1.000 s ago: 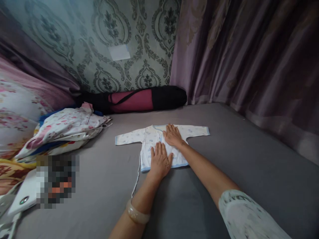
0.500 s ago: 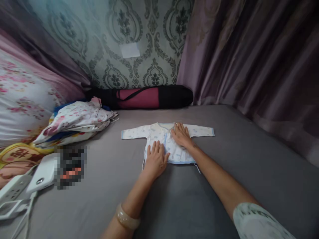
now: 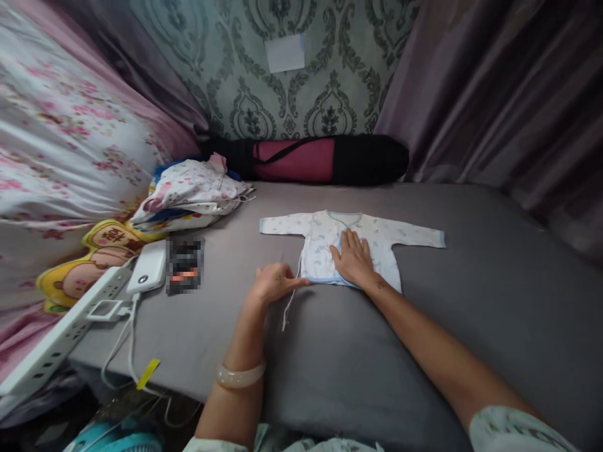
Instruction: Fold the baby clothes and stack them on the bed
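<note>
A white baby shirt [image 3: 320, 251] with small blue prints and blue trim lies spread on the grey bed sheet [image 3: 471, 301], both sleeves stretched out sideways. My right hand [image 3: 355, 260] rests flat on its front, fingers apart, covering part of the middle. At the shirt's lower left corner is my left hand [image 3: 277, 282], its fingers curled and its thumb on the blue hem. The fingertips there are partly hidden. A thin white tie string [image 3: 286, 311] hangs from that side, below the left hand.
Folded clothes [image 3: 193, 191] are heaped at the left. Nearer stand a white power bank [image 3: 148, 267], a blurred-out dark item [image 3: 184, 267] and a power strip [image 3: 61, 333] with cables. A black and red roll bag [image 3: 301, 160] lies along the wall.
My left hand has gone from lying flat on the shirt to its lower left corner, fingers now curled. My right hand has slid down to the shirt's middle. The view has tilted down and left.
</note>
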`<control>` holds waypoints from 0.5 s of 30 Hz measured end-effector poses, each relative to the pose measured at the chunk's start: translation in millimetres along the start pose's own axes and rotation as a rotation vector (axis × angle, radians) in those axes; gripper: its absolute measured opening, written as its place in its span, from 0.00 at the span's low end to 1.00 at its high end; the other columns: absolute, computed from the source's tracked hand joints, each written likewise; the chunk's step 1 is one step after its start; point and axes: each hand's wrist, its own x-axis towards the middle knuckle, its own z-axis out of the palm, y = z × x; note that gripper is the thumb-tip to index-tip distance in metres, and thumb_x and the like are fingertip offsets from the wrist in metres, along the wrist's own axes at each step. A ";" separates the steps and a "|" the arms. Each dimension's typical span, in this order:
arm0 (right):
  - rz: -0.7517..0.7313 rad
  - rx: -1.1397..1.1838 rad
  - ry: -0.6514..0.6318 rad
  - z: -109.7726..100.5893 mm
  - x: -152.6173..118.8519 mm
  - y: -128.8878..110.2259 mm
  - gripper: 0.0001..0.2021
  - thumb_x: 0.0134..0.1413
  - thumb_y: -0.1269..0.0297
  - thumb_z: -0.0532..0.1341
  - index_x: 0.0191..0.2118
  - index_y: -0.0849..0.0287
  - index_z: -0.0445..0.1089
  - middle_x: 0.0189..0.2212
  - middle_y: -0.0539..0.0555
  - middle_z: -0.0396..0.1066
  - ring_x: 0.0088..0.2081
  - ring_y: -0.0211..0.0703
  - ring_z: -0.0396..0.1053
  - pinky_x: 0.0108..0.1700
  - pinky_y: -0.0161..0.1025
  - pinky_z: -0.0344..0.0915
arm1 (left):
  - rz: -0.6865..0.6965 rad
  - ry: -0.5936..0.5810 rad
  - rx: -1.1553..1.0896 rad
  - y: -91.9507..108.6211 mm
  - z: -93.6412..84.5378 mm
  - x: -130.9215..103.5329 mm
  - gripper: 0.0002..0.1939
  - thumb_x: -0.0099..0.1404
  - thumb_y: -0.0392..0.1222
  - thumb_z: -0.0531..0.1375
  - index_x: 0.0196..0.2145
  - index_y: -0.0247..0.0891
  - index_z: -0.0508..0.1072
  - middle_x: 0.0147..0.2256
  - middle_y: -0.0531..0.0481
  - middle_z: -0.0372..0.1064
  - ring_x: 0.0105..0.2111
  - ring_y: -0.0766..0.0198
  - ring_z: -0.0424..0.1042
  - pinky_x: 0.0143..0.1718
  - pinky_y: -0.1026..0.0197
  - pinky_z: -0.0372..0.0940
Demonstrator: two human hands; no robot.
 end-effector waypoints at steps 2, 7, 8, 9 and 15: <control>-0.005 -0.017 -0.002 7.6 -4.9 -3.3 0.33 0.66 0.51 0.40 0.67 0.73 0.48 0.68 0.67 0.43 0.68 0.56 0.41 0.66 0.55 0.37 | 0.032 -0.014 0.041 2.4 0.4 -6.0 0.18 0.50 0.58 0.66 0.25 0.40 0.74 0.32 0.45 0.74 0.38 0.51 0.70 0.43 0.54 0.60; -0.014 0.028 0.005 10.3 -3.1 0.1 0.32 0.66 0.52 0.42 0.66 0.73 0.49 0.68 0.67 0.43 0.68 0.56 0.41 0.65 0.56 0.37 | 0.064 -0.063 0.031 -2.7 0.0 -16.9 0.05 0.58 0.42 0.61 0.27 0.39 0.73 0.31 0.49 0.73 0.35 0.59 0.69 0.37 0.60 0.60; -0.014 0.065 0.018 8.6 -2.2 0.8 0.31 0.66 0.53 0.41 0.66 0.72 0.50 0.68 0.66 0.45 0.68 0.55 0.42 0.65 0.56 0.37 | 0.053 -0.057 0.005 -6.2 -1.2 -17.1 0.05 0.58 0.40 0.59 0.27 0.39 0.72 0.29 0.50 0.72 0.33 0.60 0.69 0.35 0.61 0.59; -0.005 0.117 0.037 6.2 -1.3 1.8 0.30 0.66 0.53 0.41 0.65 0.71 0.52 0.67 0.66 0.47 0.67 0.54 0.44 0.65 0.56 0.38 | 0.029 -0.034 -0.024 -10.0 -3.0 -16.3 0.05 0.59 0.39 0.58 0.27 0.38 0.71 0.28 0.50 0.71 0.31 0.62 0.68 0.32 0.63 0.58; 0.126 0.574 0.187 -19.1 6.9 22.3 0.27 0.67 0.54 0.36 0.51 0.61 0.67 0.48 0.63 0.72 0.52 0.51 0.67 0.53 0.43 0.61 | -0.156 0.296 -0.206 -11.4 -29.4 6.8 0.04 0.60 0.34 0.53 0.30 0.36 0.68 0.23 0.52 0.69 0.25 0.66 0.68 0.29 0.65 0.59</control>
